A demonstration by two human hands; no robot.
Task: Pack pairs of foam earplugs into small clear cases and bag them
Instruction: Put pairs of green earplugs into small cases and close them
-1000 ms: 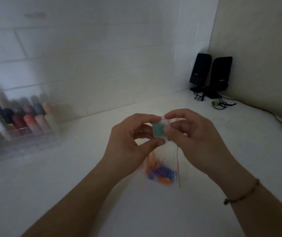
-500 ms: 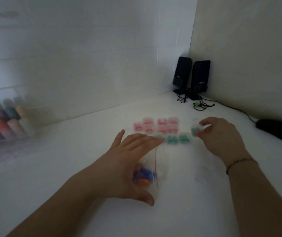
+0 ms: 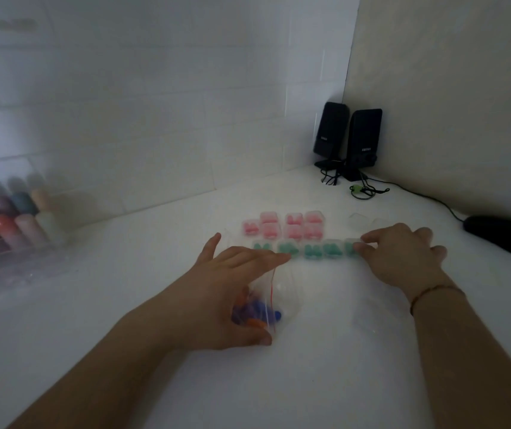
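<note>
The right hand (image 3: 403, 258) is pinching the green case (image 3: 352, 247) at the right end of a row running left to right on the table (image 3: 124, 305), while the left hand (image 3: 229, 292), fingers spread, is lying over the bag (image 3: 282, 301) holding orange and purple earplugs (image 3: 257, 317).

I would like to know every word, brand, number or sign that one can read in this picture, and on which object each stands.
Left black speaker: a small pale logo low on its front, too small and blurred to read.
Right black speaker: a similar small logo, also unreadable.
Earplug cases, plastic bag, tubes in the clear organizer, black mouse: no text visible.
Nothing here can be quoted with confidence.
</note>
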